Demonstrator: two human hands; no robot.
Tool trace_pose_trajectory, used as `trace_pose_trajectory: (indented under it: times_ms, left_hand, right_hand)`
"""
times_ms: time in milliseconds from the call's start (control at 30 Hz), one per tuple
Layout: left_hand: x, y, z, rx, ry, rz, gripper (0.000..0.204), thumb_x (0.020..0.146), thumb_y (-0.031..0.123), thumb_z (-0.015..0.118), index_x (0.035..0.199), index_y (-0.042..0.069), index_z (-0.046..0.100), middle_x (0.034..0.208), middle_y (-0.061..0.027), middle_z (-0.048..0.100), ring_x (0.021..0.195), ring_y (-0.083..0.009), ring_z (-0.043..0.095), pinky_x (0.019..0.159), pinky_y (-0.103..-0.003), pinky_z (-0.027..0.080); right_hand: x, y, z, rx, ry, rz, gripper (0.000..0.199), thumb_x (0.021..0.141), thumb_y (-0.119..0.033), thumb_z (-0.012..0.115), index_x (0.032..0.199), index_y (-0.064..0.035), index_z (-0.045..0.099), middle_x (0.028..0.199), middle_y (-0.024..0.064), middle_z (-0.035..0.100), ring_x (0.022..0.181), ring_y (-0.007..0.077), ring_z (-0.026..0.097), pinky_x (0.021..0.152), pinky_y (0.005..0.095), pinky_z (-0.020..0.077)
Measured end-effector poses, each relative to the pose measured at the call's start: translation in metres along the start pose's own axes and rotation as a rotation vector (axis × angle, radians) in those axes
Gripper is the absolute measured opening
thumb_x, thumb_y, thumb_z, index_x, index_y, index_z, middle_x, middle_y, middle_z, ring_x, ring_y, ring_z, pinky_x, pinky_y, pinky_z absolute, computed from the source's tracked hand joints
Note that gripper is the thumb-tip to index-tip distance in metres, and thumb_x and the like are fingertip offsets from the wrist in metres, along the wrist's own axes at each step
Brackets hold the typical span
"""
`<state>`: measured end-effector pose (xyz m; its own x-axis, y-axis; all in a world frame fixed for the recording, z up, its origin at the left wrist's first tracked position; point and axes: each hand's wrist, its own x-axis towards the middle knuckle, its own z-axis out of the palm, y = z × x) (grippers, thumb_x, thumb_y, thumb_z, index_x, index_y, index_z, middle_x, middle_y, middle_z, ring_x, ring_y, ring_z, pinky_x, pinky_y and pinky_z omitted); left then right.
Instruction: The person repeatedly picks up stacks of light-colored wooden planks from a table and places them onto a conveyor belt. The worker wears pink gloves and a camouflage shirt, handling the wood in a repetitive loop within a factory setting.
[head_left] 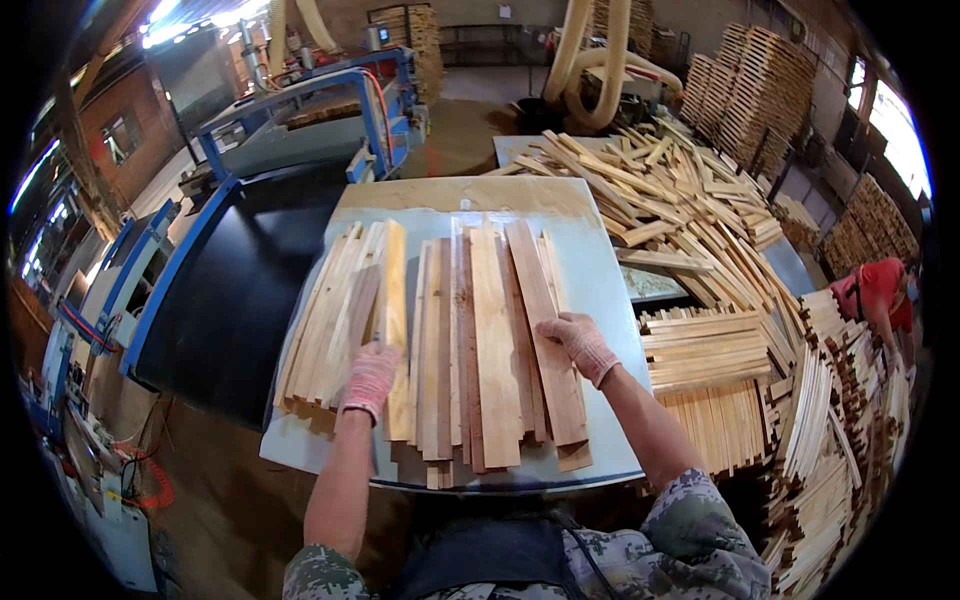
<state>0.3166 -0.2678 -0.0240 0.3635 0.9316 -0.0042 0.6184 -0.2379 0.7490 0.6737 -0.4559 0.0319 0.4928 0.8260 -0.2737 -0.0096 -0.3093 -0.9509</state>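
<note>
Several long wooden slats lie side by side on a pale blue tabletop [610, 400]. My left hand [370, 380], in a pinkish knit glove, is closed around the lower part of a yellowish slat [396, 300], which looks tipped up on its edge. A tight group of slats [335, 310] lies to the left of it. My right hand [580, 345], gloved alike, grips the right edge of a brownish slat [545, 330] that slants across the others. Between my hands rest more slats [490, 340], uneven at their near ends. Part of each hand's fingers is hidden.
A black conveyor belt [230, 290] with blue rails runs along the left, below a blue-framed machine [375, 110]. To the right lie a loose heap of slats [650, 200] and neat stacks [705, 350]. A person in red [880, 295] bends over wood at far right.
</note>
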Motion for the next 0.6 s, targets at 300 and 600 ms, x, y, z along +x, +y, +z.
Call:
trace_pose_trajectory:
  times_ms: [300, 600]
  left_hand:
    - [-0.014, 0.004, 0.001, 0.258, -0.237, -0.175, 0.077, 0.103, 0.06, 0.056, 0.155, 0.003, 0.057, 0.149, -0.0308, 0.061, 0.142, -0.0447, 0.056, 0.122, -0.047, 0.042]
    - [-0.035, 0.099, 0.018, 0.518, -0.263, -0.145, 0.068, 0.101, 0.056, 0.06, 0.141, 0.001, 0.064, 0.134, -0.0309, 0.068, 0.129, -0.0473, 0.063, 0.11, -0.052, 0.051]
  right_hand:
    - [-0.006, -0.009, -0.079, -0.739, 0.237, 0.001, 0.083, 0.081, -0.05, 0.082, 0.142, 0.0033, 0.063, 0.127, 0.028, 0.075, 0.121, 0.0411, 0.072, 0.104, 0.0467, 0.0565]
    - [0.008, 0.028, -0.049, -0.801, 0.204, 0.057, 0.076, 0.092, -0.064, 0.07, 0.137, -0.0035, 0.064, 0.133, 0.0292, 0.07, 0.128, 0.0435, 0.067, 0.111, 0.0499, 0.0502]
